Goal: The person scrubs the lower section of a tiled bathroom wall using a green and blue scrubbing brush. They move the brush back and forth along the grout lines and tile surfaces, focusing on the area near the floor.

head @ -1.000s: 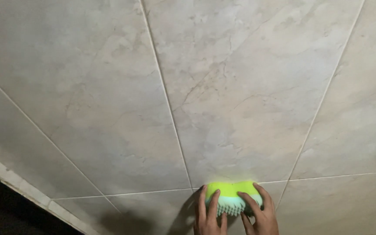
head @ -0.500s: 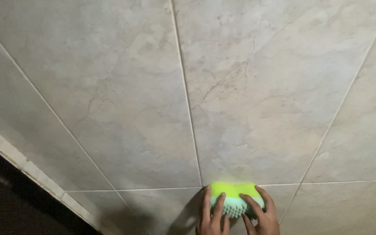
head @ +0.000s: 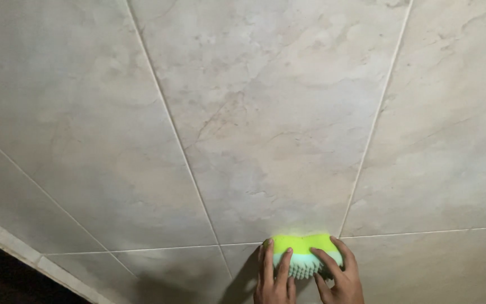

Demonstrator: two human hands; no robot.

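head view: both hands grip a yellow-green bristled brush (head: 305, 254).

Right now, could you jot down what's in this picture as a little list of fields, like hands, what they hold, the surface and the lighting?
left hand: fingers spread over the left end of the scrub brush
right hand: fingers curled over the brush's right end
scrub brush: bright yellow-green top, pale bristles below, pressed against the tiles
tiles: large, beige, marbled, with thin pale joints
brush position: on a horizontal joint, near where it meets an upright one
ledge: pale strip at lower left, dark beyond it
lighting: dim, brightest mid-frame
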